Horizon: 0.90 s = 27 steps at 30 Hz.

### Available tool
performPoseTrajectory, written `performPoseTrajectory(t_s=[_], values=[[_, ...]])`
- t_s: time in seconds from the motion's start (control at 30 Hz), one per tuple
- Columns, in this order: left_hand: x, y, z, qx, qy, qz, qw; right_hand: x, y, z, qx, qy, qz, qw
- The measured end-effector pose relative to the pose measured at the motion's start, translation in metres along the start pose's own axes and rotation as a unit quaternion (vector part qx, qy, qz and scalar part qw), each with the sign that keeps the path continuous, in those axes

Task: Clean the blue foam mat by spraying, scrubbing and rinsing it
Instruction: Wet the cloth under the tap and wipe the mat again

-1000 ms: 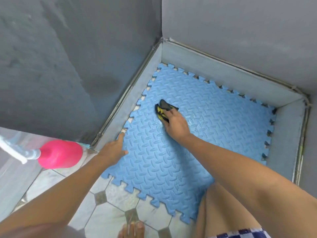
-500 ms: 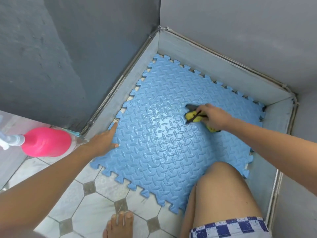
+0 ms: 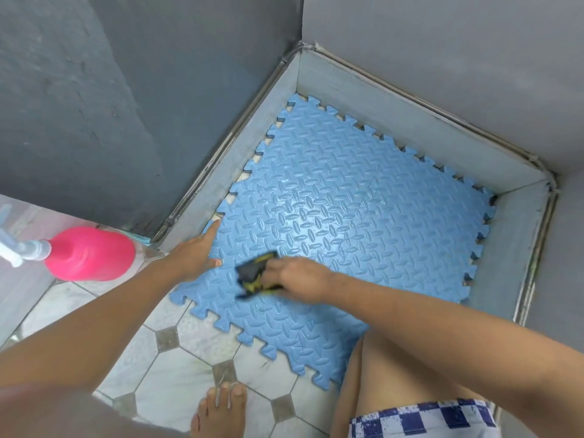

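Note:
A blue foam mat (image 3: 363,200) with a raised tread pattern and jigsaw edges lies flat in a grey-walled corner. Its surface looks wet and shiny. My right hand (image 3: 300,276) presses a yellow and black scrubbing sponge (image 3: 252,275) onto the mat's near-left part; the sponge is blurred by motion. My left hand (image 3: 194,254) lies flat, fingers spread, on the mat's left edge and holds nothing. A pink spray bottle (image 3: 90,252) with a white nozzle lies on a ledge at the left, apart from both hands.
Grey walls and a low grey kerb (image 3: 395,99) close in the mat on three sides. White floor tiles (image 3: 177,384) with dark diamond insets lie in front. My bare foot (image 3: 218,409) and knee (image 3: 379,368) are at the bottom.
My right hand swept the sponge from the mat's far left to its right side, then back to the near left. My left hand stayed on the left edge.

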<state>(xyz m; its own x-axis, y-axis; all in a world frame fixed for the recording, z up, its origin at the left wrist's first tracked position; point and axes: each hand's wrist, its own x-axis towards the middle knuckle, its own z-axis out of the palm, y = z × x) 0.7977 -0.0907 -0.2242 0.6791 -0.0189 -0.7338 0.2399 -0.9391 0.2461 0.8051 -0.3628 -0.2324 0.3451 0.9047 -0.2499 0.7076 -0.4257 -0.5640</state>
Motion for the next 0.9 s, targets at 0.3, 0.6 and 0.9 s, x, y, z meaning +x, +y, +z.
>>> performPoseTrajectory(t_s=[0.3,0.6,0.9], values=[[0.001,0.000,0.004,0.005,0.009,-0.006,1.000,-0.034,0.094,-0.061,-0.012,0.061,0.077,0.995],[0.004,0.001,0.002,0.007,0.003,-0.002,1.000,0.030,0.107,-0.066,0.057,0.289,0.343,0.892],[0.006,-0.003,0.008,0.025,0.025,-0.008,0.999,0.125,0.076,-0.098,-0.013,0.067,0.082,0.994]])
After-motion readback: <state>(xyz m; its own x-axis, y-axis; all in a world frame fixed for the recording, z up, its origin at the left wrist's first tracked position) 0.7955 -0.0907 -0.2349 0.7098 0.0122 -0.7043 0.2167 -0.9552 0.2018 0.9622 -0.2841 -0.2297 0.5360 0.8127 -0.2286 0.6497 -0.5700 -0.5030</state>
